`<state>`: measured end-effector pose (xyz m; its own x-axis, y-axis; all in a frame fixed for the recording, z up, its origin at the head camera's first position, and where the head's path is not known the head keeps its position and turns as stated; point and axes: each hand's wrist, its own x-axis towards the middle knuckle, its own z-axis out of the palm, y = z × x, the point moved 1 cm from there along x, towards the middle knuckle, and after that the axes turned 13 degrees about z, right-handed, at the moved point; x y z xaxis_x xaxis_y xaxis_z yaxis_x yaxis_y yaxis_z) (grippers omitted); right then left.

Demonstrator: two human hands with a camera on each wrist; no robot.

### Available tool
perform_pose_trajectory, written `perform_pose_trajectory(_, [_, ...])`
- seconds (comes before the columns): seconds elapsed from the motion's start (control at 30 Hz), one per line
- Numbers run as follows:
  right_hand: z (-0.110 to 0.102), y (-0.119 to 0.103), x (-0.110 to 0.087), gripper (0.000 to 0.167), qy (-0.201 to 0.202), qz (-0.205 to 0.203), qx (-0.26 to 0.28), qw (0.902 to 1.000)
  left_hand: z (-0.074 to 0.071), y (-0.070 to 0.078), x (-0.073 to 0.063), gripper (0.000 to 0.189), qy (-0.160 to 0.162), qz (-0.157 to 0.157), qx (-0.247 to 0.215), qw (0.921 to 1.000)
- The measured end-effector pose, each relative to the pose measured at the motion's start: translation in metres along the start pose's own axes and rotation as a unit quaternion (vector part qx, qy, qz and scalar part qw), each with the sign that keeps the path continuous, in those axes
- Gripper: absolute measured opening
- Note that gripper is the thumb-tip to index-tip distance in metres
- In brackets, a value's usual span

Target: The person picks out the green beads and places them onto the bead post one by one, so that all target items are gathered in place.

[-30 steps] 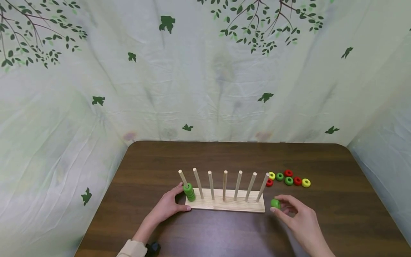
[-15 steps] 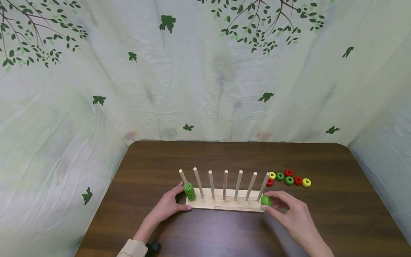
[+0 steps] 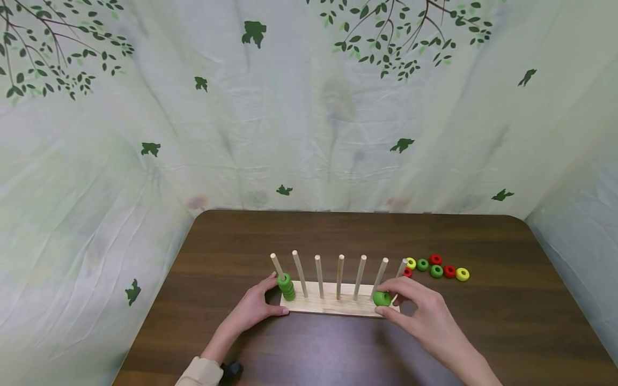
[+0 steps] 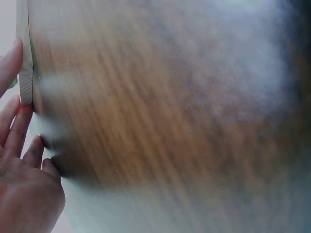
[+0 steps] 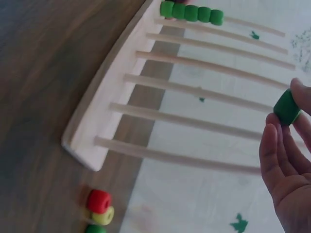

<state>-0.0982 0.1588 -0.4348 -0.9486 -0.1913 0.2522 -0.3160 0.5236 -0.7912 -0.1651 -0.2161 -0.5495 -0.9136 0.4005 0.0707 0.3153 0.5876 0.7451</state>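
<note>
A pale wooden peg board (image 3: 333, 305) with a row of several upright pegs stands on the brown table. On its leftmost peg sits a stack of green beads (image 3: 286, 288), also seen as a green row (image 5: 191, 12) in the right wrist view. My left hand (image 3: 251, 307) holds the board's left end, thumb at the front edge and fingers at the side. Between thumb and fingers, my right hand (image 3: 425, 313) pinches one green bead (image 3: 382, 298). That bead is off the pegs, in front of the right-hand ones.
Several loose red, green and yellow beads lie on the table behind and right of the board, among them a yellow bead (image 3: 462, 274) and a red bead (image 5: 99, 201). A pale leaf-patterned cloth (image 3: 333, 134) hangs behind the table (image 3: 251, 230).
My right hand has moved left with the green bead, from beside the board's right end to over its right part. My left hand stays at the left end.
</note>
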Motion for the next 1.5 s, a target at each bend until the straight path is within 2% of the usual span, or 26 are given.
perform_pose_trajectory(0.23, [0.006, -0.014, 0.012, 0.045, -0.015, -0.089, 0.006, 0.9959, 0.0, -0.002, 0.001, 0.076, -0.003, 0.003, 0.004, 1.0])
perform_pose_trajectory(0.47, [0.011, -0.03, 0.022, 0.045, -0.059, -0.096, 0.016, 0.9935, 0.0, -0.002, 0.001, 0.075, 0.0, 0.004, 0.0, 1.0])
perform_pose_trajectory(0.83, [0.025, -0.047, 0.038, 0.041, -0.097, -0.177, 0.038, 0.9787, 0.0, -0.001, 0.001, 0.072, -0.002, 0.01, 0.008, 0.9999])
perform_pose_trajectory(1.03, [0.033, -0.059, 0.044, 0.037, -0.109, -0.198, 0.038, 0.9735, 0.0, 0.002, 0.0, 0.074, 0.0, 0.005, 0.005, 1.0])
perform_pose_trajectory(1.17, [0.039, -0.068, 0.048, 0.035, -0.105, -0.21, 0.041, 0.9712, 0.0, 0.002, 0.0, 0.074, 0.001, 0.005, 0.007, 1.0])
perform_pose_trajectory(1.5, [0.056, -0.09, 0.062, 0.032, -0.076, -0.217, 0.034, 0.9725, 0.0, -0.002, 0.002, 0.072, -0.007, 0.009, 0.001, 0.9999])
